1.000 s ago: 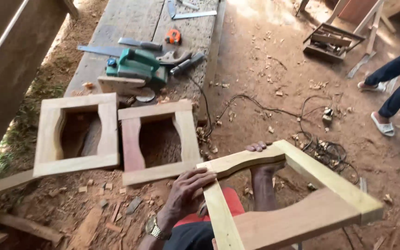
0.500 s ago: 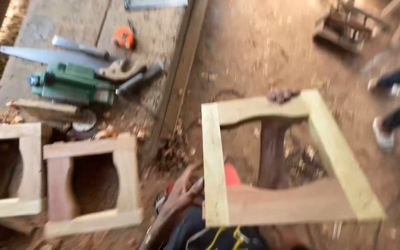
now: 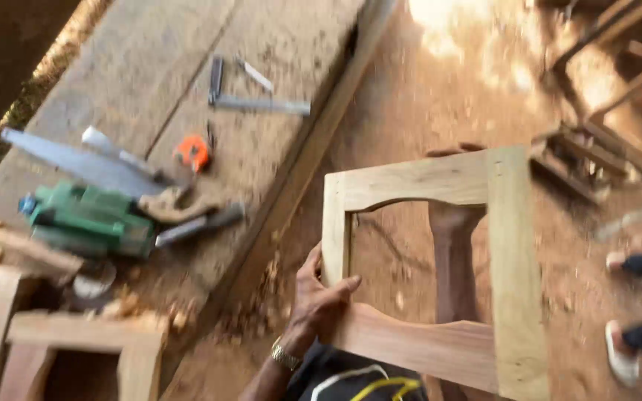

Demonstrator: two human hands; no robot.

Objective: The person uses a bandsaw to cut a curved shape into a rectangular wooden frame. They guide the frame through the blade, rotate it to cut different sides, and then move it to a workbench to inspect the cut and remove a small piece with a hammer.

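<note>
The left hand [image 3: 319,297] is clamping the near-left corner of the wooden frame [image 3: 510,267]; the right hand [image 3: 451,151] is curling over its far rail. The frame is spanning between both hands, long axis running away from the body.

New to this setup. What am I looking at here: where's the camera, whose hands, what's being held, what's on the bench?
There is one picture, taken from a camera on the person's head, looking down at their own bare hands. No machine is involved. The left hand grips the near left corner of a pale wooden frame, an open rectangle with curved inner edges. The right forearm passes through the opening, and the right hand holds the far rail, only its fingertips showing. To the left, a plank workbench carries a green power tool, a handsaw, an orange tape measure and a metal square. More wooden frames lie at the lower left. Another person's feet show at the right edge, on a dirt floor. The picture is motion-blurred.
</note>
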